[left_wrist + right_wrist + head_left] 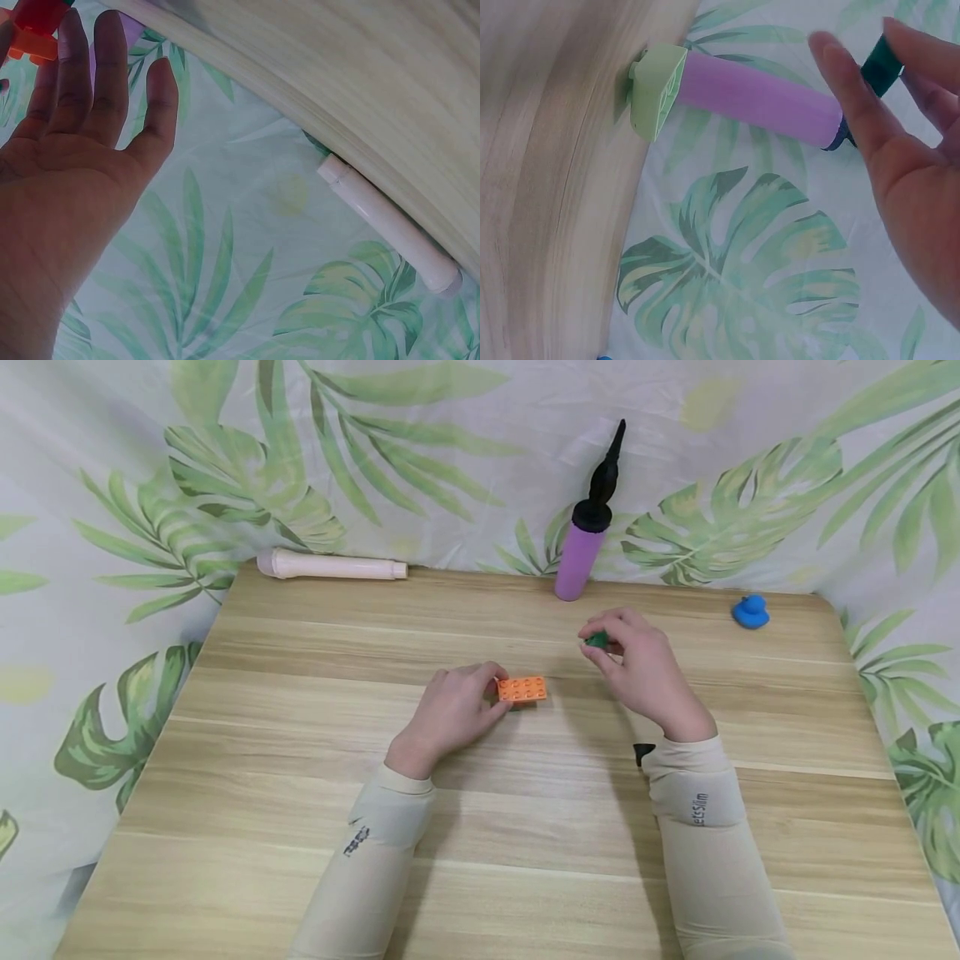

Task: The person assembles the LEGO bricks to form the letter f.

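Note:
My left hand (455,714) pinches an orange toy building brick (522,689) by its left end, between thumb and forefinger, its studs facing up in the head view. A red brick (37,13) is joined to it in the left wrist view, with a bit of green at that one's edge. My right hand (637,668) grips a small dark green brick (597,640) between thumb and fingertips, to the right of and beyond the orange one. In the right wrist view, a pale green hollow piece (656,91) overlaps the lower end of the purple pump (754,97).
The black-topped pump (579,556) stands upright at the table's back edge. A pale pink microphone-shaped stick (333,566) lies along that edge to the left. A blue toy duck (751,612) sits at the back right. Something black (643,752) shows beside the right cuff, partly hidden.

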The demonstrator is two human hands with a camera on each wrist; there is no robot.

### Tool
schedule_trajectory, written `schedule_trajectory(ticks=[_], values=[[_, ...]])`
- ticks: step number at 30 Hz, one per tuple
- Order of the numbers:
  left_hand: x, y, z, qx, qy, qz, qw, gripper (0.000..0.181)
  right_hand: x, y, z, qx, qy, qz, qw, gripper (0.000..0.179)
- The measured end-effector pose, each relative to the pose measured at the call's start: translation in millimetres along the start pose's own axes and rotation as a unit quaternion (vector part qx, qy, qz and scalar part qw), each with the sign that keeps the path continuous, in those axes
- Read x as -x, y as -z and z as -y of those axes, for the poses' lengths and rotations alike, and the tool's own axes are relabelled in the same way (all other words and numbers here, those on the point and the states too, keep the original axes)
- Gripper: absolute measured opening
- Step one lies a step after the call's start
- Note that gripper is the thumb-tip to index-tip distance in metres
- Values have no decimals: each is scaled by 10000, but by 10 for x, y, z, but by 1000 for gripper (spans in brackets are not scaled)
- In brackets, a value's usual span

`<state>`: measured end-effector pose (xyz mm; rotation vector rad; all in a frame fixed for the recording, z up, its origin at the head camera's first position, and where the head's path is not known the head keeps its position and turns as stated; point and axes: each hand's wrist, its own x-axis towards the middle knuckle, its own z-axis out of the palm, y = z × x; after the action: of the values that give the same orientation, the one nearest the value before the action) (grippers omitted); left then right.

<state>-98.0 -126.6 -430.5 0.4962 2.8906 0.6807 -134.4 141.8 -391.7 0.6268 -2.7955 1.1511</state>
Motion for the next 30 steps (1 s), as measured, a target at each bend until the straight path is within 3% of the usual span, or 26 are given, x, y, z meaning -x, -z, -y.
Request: schedule_trajectory(ticks=[14,21,26,30], values=[[-8,-13,-7,13,22,27,10000,34,2,2,45,149,-127,-49,9998,24],[-3,-11,-15,16,39,41,10000,34,22,45,54,-36,-224,-748,9969,28],[0,-15,-11,-26,-28,-15,10000,34,29,80,50,-308,0,-1237,9918,27],[2,-18,-7,-58,-112,-104,9999,34,23,89,58,-611,107,-1412,9880,26]])
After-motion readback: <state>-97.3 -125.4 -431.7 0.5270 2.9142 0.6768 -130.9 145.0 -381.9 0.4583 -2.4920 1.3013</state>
